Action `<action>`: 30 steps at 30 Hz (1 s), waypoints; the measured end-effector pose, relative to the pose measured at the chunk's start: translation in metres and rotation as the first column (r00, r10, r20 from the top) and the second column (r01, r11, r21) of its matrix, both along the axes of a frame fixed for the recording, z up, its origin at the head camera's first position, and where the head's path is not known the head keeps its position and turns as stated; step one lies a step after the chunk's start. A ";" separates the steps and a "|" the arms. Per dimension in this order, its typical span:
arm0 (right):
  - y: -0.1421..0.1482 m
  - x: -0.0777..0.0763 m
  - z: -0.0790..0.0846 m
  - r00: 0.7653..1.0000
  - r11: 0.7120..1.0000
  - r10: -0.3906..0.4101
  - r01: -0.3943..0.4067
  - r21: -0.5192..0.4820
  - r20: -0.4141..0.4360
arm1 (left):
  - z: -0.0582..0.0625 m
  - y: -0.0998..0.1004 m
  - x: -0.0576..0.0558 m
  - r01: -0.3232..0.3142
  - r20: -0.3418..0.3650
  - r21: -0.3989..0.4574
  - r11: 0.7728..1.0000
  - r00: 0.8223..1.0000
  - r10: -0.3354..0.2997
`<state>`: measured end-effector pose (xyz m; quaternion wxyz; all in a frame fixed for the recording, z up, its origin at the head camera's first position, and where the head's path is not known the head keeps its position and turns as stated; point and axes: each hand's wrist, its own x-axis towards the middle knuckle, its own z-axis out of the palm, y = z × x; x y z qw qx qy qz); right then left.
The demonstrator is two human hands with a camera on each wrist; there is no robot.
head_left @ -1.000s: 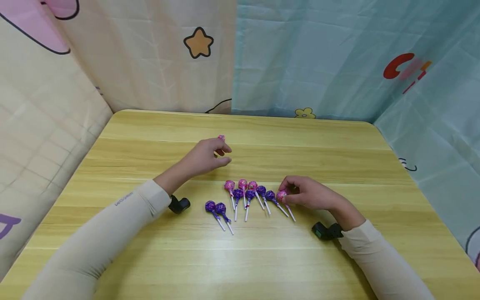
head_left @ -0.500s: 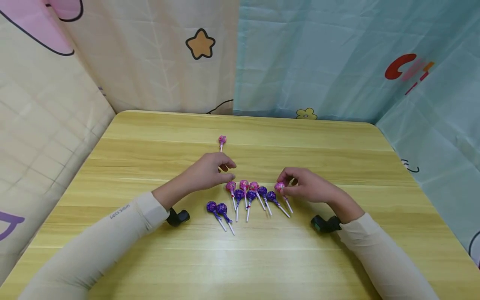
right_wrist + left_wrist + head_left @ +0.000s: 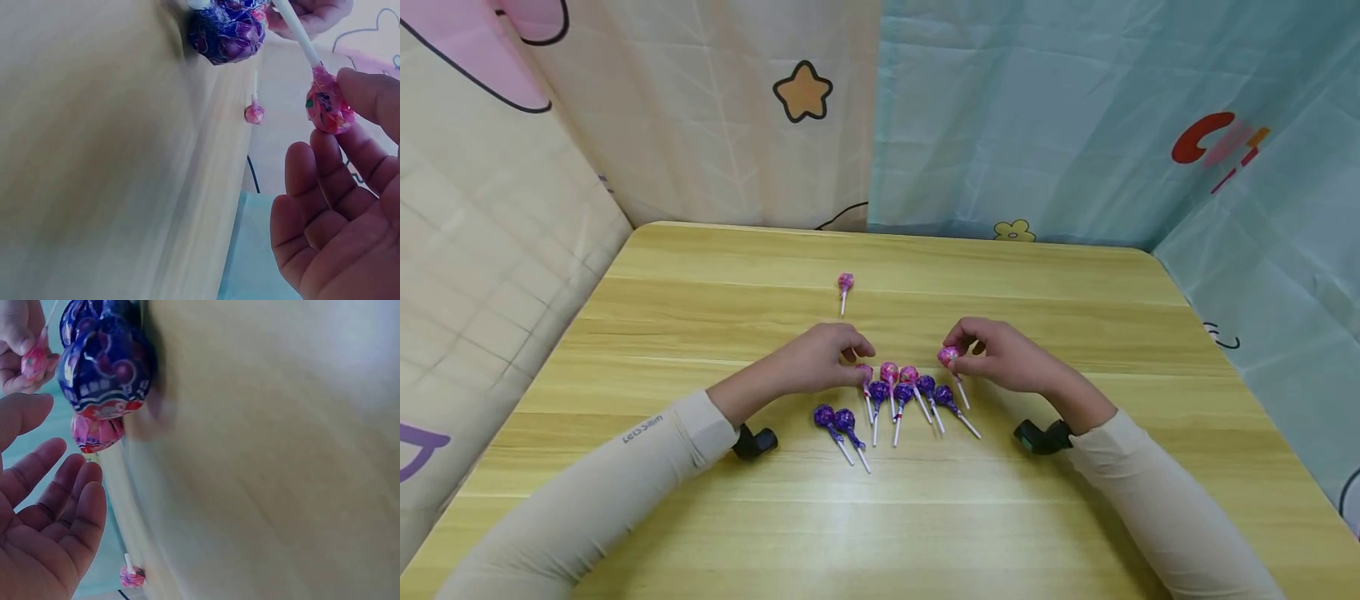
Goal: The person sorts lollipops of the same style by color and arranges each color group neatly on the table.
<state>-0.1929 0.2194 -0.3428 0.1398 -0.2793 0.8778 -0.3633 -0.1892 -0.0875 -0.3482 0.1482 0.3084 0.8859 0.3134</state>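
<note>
- Since one second ago, right hand (image 3: 1000, 357) has lifted the pink lollipop (image 3: 948, 357) off the table (image 3: 1075, 500).
- Fingertips pinch its wrapped head; stick points down and toward the person.
- Left hand (image 3: 820, 360), fingers loosely curled and empty, rests beside the lollipop cluster (image 3: 895, 392).

The left sleeve (image 3: 647, 454) carries small grey lettering near the cuff, too small to make out with certainty. The blue curtain (image 3: 1075, 125) bears a large red "C" (image 3: 1198, 136) followed by blurred pink, orange and red marks that cannot be read. The lolly wrappers (image 3: 103, 369) show printed patterns, but no legible words.
</note>
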 end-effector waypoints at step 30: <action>-0.030 -0.025 0.008 0.997 0.999 -0.041 0.040 -0.005 -0.069 | -0.017 0.002 -0.001 -0.012 -0.017 0.006 1.000 1.000 0.012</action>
